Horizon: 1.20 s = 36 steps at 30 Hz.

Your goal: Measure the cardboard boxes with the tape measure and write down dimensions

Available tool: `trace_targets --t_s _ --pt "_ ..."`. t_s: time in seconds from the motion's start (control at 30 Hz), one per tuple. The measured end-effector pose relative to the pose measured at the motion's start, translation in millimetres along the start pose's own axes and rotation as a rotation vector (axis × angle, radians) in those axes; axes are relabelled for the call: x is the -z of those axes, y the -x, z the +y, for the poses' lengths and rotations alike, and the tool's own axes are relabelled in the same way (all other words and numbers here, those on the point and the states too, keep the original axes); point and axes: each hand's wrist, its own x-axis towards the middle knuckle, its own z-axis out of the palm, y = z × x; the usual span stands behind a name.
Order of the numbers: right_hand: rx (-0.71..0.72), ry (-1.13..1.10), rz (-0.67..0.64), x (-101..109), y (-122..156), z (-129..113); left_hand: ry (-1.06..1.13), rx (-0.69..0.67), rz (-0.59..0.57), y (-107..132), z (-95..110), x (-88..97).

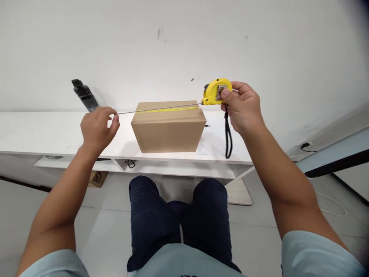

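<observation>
A brown cardboard box (168, 136) stands on the white shelf, with a strip of yellow tape-measure blade (170, 110) seen along its top. My right hand (245, 105) grips the yellow tape measure case (215, 92) just past the box's right end, thumb on its metal clip. A black wrist strap (227, 136) dangles from the case. To the left of the box, my left hand (99, 127) pinches the free end of the drawn-out blade between thumb and finger. The blade runs straight between both hands over the box; whether it touches the top I cannot tell.
The white shelf (57, 130) runs along a white wall. A black bottle (85, 96) stands behind my left hand. A white paper sheet (213, 144) and a dark pen tip (207, 125) lie right of the box. Below, a small carton (98, 179) sits on the floor.
</observation>
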Motion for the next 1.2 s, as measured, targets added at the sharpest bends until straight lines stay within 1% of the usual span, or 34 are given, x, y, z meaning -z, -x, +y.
trace_targets --t_s 0.1,0.23,0.3,0.37,0.47,0.53,0.63,0.73,0.8,0.9,1.0,1.13,1.2 --pt "0.042 0.014 0.047 23.0 -7.6 23.7 -0.086 0.001 -0.047 9.6 -7.0 -3.8" --pt "0.049 -0.056 0.159 38.9 3.7 54.3 -0.251 -0.068 -0.164 12.0 -16.8 -14.5" --pt "0.036 -0.081 0.184 43.4 13.1 65.6 -0.268 -0.103 -0.172 12.0 -23.8 -22.2" --pt "0.009 -0.095 0.187 46.2 21.9 72.2 -0.25 -0.128 -0.134 11.8 -28.1 -29.3" --pt "-0.031 -0.121 0.188 46.2 30.6 73.1 -0.158 -0.171 -0.07 9.9 -24.5 -34.8" --pt "-0.045 -0.132 0.191 43.3 32.5 69.6 -0.052 -0.171 -0.07 7.2 -16.4 -33.9" --pt "-0.054 -0.12 0.161 36.7 31.0 63.1 0.09 -0.086 -0.112 3.1 -3.1 -28.3" --pt "-0.064 -0.093 0.116 31.2 28.9 58.7 0.165 -0.017 -0.134 1.1 6.4 -23.4" --pt "-0.066 -0.078 0.102 29.3 29.5 57.0 0.163 -0.004 -0.12 0.9 10.7 -22.4" --pt "-0.032 -0.085 0.088 28.5 32.1 56.4 0.11 0.013 -0.117 0.7 14.1 -22.6" --pt "0.004 -0.078 0.091 28.6 34.4 57.7 0.069 0.026 -0.167 -0.7 14.7 -21.0" --pt "0.004 -0.001 0.097 29.0 35.9 60.6 0.048 0.063 -0.268 -2.0 17.0 -14.0" --pt "0.004 0.045 0.091 29.8 36.3 62.0 0.037 0.076 -0.298 -1.4 19.0 -10.3"
